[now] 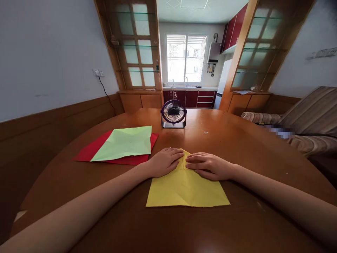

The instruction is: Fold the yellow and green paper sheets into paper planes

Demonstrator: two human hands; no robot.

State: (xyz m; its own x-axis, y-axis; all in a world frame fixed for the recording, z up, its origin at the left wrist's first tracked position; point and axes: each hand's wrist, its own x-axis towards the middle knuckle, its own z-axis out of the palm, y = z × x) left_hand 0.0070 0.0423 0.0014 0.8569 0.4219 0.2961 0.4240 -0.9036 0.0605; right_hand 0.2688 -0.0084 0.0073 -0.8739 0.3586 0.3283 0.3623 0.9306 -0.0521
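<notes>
A yellow sheet of paper (187,191) lies on the table in front of me, its far end folded to a point and its near edge straight. Creases run along its middle. My left hand (166,161) rests flat on the left side of the folded point, fingers stretched out. Opposite it, my right hand (207,165) lies on the right side, fingers extended and slightly apart. Both hands press on the paper without gripping it, and they cover parts of the folded flaps.
Left of the hands, a light green sheet (126,142) lies over red paper (94,147). A small purple fan (173,112) stands farther back on the brown wooden table (226,137). At the right is a striped sofa (313,116).
</notes>
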